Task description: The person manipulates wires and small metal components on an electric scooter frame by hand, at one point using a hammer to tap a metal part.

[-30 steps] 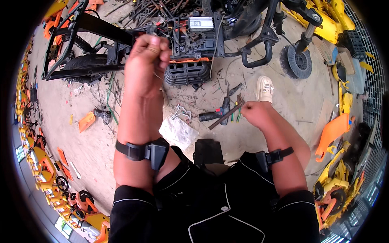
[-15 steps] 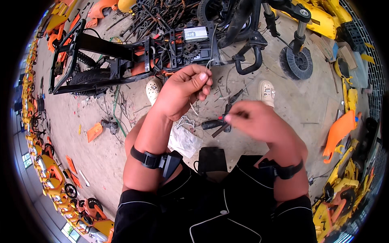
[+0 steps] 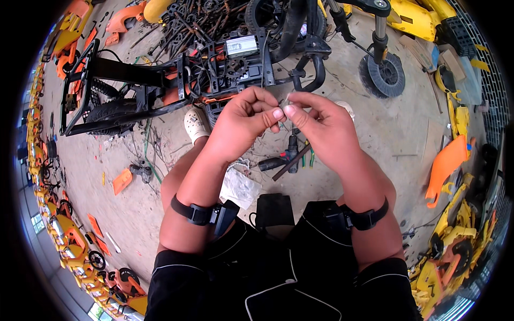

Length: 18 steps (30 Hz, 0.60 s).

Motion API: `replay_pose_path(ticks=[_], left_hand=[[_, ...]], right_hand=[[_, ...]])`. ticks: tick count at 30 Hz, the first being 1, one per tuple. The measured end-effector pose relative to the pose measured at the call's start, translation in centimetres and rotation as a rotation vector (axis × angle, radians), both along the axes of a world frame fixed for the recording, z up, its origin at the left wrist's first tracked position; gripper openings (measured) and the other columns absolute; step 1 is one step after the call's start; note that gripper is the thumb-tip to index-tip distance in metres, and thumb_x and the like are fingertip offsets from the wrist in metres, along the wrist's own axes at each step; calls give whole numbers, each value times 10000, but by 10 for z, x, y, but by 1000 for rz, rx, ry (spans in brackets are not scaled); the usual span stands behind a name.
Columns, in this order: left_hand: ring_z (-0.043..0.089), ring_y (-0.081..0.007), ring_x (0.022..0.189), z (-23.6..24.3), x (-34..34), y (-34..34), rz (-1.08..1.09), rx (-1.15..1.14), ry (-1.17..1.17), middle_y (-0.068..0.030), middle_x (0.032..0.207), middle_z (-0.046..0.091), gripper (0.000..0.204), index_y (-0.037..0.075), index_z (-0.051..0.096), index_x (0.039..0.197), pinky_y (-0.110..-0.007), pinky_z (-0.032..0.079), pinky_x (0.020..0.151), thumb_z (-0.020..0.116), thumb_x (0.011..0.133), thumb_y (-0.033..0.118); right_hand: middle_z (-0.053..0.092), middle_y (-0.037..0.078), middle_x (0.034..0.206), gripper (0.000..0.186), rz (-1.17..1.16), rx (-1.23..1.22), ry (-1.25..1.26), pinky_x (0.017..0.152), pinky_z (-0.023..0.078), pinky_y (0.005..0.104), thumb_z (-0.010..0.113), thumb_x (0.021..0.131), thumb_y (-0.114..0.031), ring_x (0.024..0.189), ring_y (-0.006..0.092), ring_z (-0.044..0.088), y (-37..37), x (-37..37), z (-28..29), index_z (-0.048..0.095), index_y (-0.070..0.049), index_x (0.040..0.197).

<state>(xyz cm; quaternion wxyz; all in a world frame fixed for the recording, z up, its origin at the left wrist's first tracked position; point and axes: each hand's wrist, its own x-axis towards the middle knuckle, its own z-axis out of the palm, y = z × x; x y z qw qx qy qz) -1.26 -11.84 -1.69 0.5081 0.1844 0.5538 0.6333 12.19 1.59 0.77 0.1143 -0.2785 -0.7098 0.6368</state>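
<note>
My left hand [image 3: 247, 122] and my right hand [image 3: 320, 122] meet in front of the vehicle frame, thumbs and fingertips almost touching. Between them is a thin whitish strip [image 3: 286, 100], like a cable tie; most of it is hidden by the fingers. Both hands are closed in a pinch on it. Just beyond lies a black vehicle frame [image 3: 136, 113] with wiring, a sprocket [image 3: 235, 68] and a silver box [image 3: 241, 46] mounted on it. Below the hands, a cordless drill [image 3: 293, 148] rests on the floor, beside a dark rod [image 3: 284, 169] and a green-handled tool [image 3: 312, 158].
A crumpled clear plastic bag [image 3: 239, 187] lies between my feet. Rusty metal parts [image 3: 195, 27] are heaped behind the frame. To the right stand a wheel hub [image 3: 382, 76] on a fork and an orange panel [image 3: 448, 168]. Yellow and orange vehicles line the left.
My right hand has moved up and left from above the drill to meet my left hand at the strip. The view has shifted slightly, uncovering more of the drill.
</note>
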Motion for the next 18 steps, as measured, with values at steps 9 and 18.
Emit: replay_pose_path(ticks=[9,18], left_hand=[[579,-77,694,6,4,2,-82,-48,-35,-36,854,672,217,0,656,1076,-197,452,627,678,922,151],[526,-76,654,-3,2,1,-164,-158,-13,-31,812,665,247,-20,687,1032,-207,429,602,664,933,206]], right_hand=[[667,10,913,242,-119,-369,84,671,451,217,699,911,-196,765,74,562,12,-3,-5,682,-1,1053],[654,-2,890,228,-297,-339,158,585,391,194,684,921,-233,700,44,468,42,-2,-12,674,-17,992]])
